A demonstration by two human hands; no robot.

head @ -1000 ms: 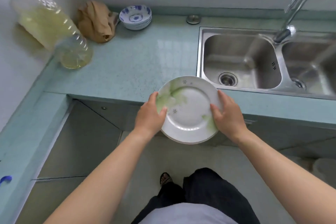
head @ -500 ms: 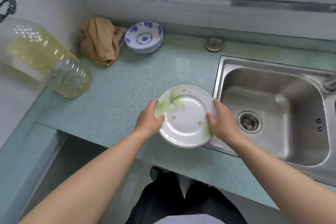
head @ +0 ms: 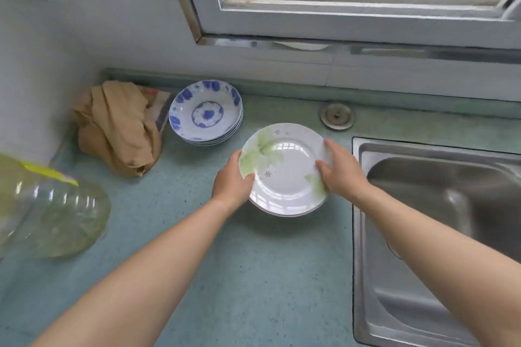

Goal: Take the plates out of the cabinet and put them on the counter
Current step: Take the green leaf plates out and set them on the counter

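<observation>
Your left hand (head: 232,180) grips the left rim of the stacked plates (head: 284,169), thumb on the upper face; your right hand (head: 342,175) grips the right rim in the same way, with the fingers curled round the edge. The plates are white with a green leaf print, and more than one rim shows at the near edge. They sit level over the counter (head: 253,276); whether they touch it cannot be told. Note the surroundings. A stack of blue-patterned bowls (head: 207,113) stands near the plates, behind and to the left, apart from them. A crumpled tan cloth (head: 121,127) lies just beside the bowls, against the wall. A large clear bottle (head: 48,214) of yellowish liquid occupies the left edge of the counter, well apart from the plates. The sink (head: 355,234) begins just beside your right hand. A round metal cap (head: 337,115) sits on the counter behind the plates, near the back wall under the window (head: 366,22).
</observation>
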